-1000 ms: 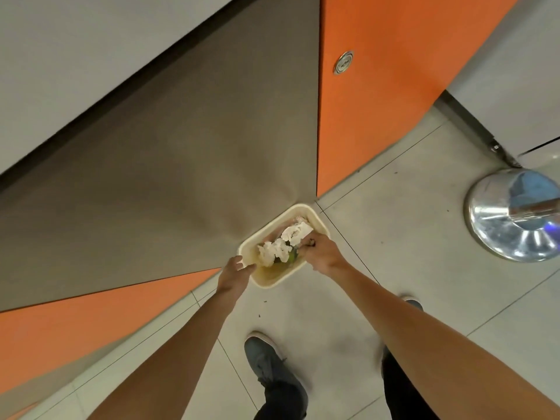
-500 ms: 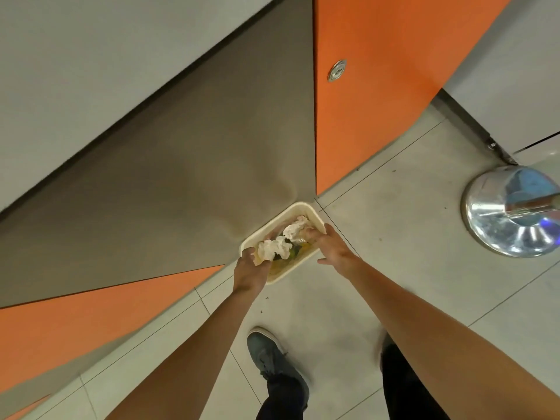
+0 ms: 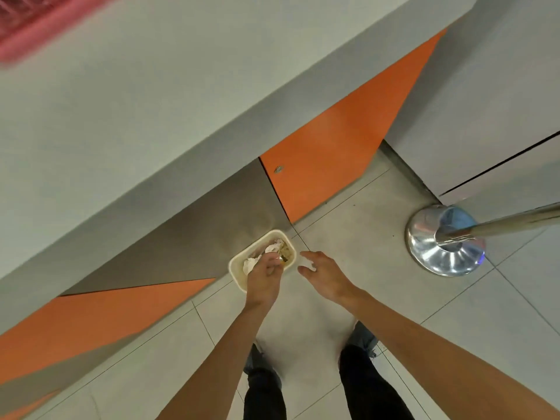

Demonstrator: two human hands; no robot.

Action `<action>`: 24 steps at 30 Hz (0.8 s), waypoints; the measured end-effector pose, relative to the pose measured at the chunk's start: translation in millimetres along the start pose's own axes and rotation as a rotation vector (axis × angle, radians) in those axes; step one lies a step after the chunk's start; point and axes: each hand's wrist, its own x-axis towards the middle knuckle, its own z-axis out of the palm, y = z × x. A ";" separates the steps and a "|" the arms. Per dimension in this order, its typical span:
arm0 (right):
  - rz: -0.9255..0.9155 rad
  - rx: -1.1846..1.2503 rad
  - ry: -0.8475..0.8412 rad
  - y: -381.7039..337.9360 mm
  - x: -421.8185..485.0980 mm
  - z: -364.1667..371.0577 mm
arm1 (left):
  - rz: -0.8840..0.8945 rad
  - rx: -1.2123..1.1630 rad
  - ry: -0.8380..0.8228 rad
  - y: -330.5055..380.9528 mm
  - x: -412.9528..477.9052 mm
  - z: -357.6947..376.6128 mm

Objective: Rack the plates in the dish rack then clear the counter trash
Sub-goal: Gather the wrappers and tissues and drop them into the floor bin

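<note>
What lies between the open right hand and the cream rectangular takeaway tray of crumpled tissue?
Nothing: the head view shows only grey floor tile in the gap between the right hand and the tray, which the left hand grips.

Soft even light, glare on the chrome base [image 3: 430,253] (top-left corner blurred).

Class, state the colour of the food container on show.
The container is cream, seen best in the head view.

You're in a canteen-style public eatery: long grey bench [image 3: 151,101] with orange panels [image 3: 333,153], tiled floor [image 3: 378,237], 1 chrome queue post [image 3: 430,256].
</note>
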 end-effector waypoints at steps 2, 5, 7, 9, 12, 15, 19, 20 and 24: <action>-0.044 0.002 0.006 -12.7 -29.9 -28.5 | 0.019 -0.051 -0.012 32.8 -27.6 1.5; -0.098 0.028 0.004 -36.3 -74.2 -71.8 | 0.028 -0.107 0.002 79.5 -64.9 0.0; -0.145 0.003 0.000 -51.9 -103.2 -100.3 | 0.058 -0.091 0.002 109.2 -91.7 1.4; -0.184 -0.042 0.004 -65.1 -129.1 -128.1 | 0.118 -0.046 0.003 139.0 -119.7 5.1; -0.275 -0.087 0.043 -84.7 -160.2 -168.3 | 0.279 0.069 0.037 185.4 -156.9 6.8; -0.375 -0.174 0.095 -109.6 -177.8 -201.2 | 0.430 0.175 0.091 217.3 -172.2 1.7; -0.484 -0.238 0.183 -147.6 -185.0 -244.3 | 0.596 0.298 0.146 267.2 -168.6 -13.1; -0.508 -0.242 0.210 -157.9 -185.0 -255.0 | 0.634 0.318 0.151 282.8 -164.9 -17.4; -0.571 -0.254 0.262 -195.6 -178.6 -286.2 | 0.677 0.293 0.182 335.6 -151.3 -36.7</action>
